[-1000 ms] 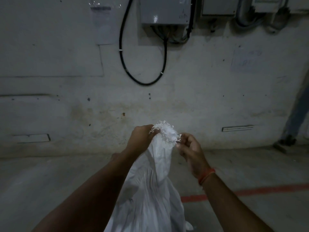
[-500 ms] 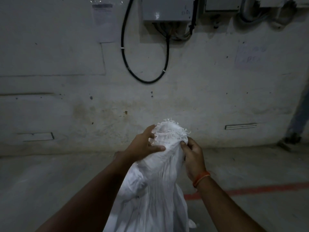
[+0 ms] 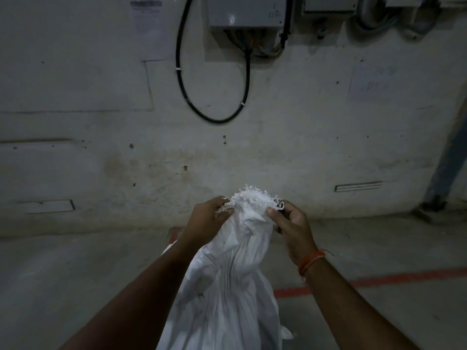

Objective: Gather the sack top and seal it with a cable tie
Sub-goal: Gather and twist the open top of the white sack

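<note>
white sack [image 3: 235, 286] upright; frayed top bunched

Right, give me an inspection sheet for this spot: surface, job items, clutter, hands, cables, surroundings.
Surface: bare concrete floor with a red painted line.
Job's things: white woven sack, its frayed top bunched into pleats; no cable tie clearly seen.
Clutter: nothing seen.
Grippers: left hand and right hand both clutch the gathered top from either side; orange thread band on the right wrist.
Cables: black cable loops down the wall from a grey box.
Surroundings: stained whitewashed wall, paper notice, dim light.
</note>
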Demonstrator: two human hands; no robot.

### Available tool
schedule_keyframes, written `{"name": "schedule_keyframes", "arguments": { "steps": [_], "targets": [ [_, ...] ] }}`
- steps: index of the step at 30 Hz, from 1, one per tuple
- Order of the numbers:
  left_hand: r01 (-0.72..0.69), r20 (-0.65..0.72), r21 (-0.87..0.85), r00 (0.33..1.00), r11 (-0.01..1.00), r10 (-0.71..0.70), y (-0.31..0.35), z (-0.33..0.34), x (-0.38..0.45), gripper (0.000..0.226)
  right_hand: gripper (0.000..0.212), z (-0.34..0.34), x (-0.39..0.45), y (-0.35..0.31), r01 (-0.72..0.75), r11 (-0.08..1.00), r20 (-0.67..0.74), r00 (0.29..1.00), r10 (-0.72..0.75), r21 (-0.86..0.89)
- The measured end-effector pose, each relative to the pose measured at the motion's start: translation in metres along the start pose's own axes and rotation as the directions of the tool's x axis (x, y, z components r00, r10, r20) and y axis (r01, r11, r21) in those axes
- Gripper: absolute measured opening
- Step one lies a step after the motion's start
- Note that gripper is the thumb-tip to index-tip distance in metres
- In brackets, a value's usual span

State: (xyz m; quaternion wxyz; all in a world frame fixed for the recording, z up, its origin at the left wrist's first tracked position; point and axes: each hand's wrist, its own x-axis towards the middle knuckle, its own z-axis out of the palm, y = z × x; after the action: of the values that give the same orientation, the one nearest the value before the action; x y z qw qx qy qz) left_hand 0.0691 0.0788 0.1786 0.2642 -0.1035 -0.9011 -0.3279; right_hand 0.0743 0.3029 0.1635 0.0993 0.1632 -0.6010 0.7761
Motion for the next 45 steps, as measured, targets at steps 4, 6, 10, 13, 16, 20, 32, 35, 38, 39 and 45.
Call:
{"name": "schedule_keyframes", "arguments": {
  "steps": [4, 6, 10, 13, 16, 20, 32, 35, 38, 39, 45],
  "targets": [
    [-0.071, -0.049, -0.007, 0.996, 0.997, 0.070, 0.000, -0.001, -0.003, 0.015, 0.012, -0.002, 0.008, -0.010, 0.112, 0.957, -0.091, 0.986, -0.141, -0.267],
    [-0.099, -0.047, -0.012, 0.994, 0.995, 0.099, -0.003, -0.001, -0.004, 0.016, 0.012, -0.002, 0.012, -0.016, 0.106, 0.934, -0.132, 0.978, -0.159, -0.341],
    [-0.182, 0.111, -0.031, 0.976, 0.983, 0.185, 0.001, -0.005, -0.009, 0.029, 0.014, 0.004, 0.022, -0.034, 0.056, 0.915, -0.161, 0.978, -0.130, -0.399],
    [-0.145, 0.275, -0.059, 0.949, 0.988, 0.155, 0.004, -0.008, -0.010, 0.034, 0.017, 0.012, 0.027, -0.051, 0.026, 0.930, -0.098, 0.993, -0.067, -0.367],
    [-0.089, 0.315, -0.047, 0.944, 0.995, 0.099, 0.005, -0.010, -0.010, 0.031, 0.018, 0.016, 0.031, -0.067, 0.000, 0.944, -0.010, 1.000, -0.004, -0.330],
    [-0.087, 0.231, -0.049, 0.968, 0.995, 0.096, 0.003, -0.020, -0.009, 0.027, 0.020, 0.014, 0.031, -0.073, -0.022, 0.956, 0.039, 0.999, 0.035, -0.293],
    [-0.128, 0.127, 0.059, 0.985, 0.990, 0.119, 0.003, -0.027, -0.007, 0.029, 0.042, 0.026, -0.022, 0.004, -0.123, 0.974, 0.110, 0.983, 0.145, -0.189],
    [-0.142, 0.134, 0.080, 0.982, 0.987, 0.131, 0.003, -0.021, -0.007, 0.049, 0.007, 0.039, -0.024, 0.014, -0.095, 0.978, -0.050, 0.995, 0.087, -0.185],
    [-0.097, 0.237, 0.073, 0.968, 0.993, 0.077, -0.013, -0.022, -0.006, 0.054, 0.025, 0.043, -0.015, 0.008, -0.069, 0.987, -0.136, 0.989, 0.049, -0.145],
    [-0.103, 0.279, 0.101, 0.958, 0.990, 0.071, -0.020, -0.022, -0.007, 0.063, 0.025, 0.042, -0.012, 0.006, -0.064, 0.991, -0.132, 0.990, 0.048, -0.122],
    [-0.047, 0.270, 0.198, 0.963, 0.979, -0.008, -0.056, -0.017, -0.009, 0.052, 0.027, 0.027, 0.002, 0.006, -0.066, 0.998, -0.142, 0.987, 0.068, 0.019]
  ]
}}
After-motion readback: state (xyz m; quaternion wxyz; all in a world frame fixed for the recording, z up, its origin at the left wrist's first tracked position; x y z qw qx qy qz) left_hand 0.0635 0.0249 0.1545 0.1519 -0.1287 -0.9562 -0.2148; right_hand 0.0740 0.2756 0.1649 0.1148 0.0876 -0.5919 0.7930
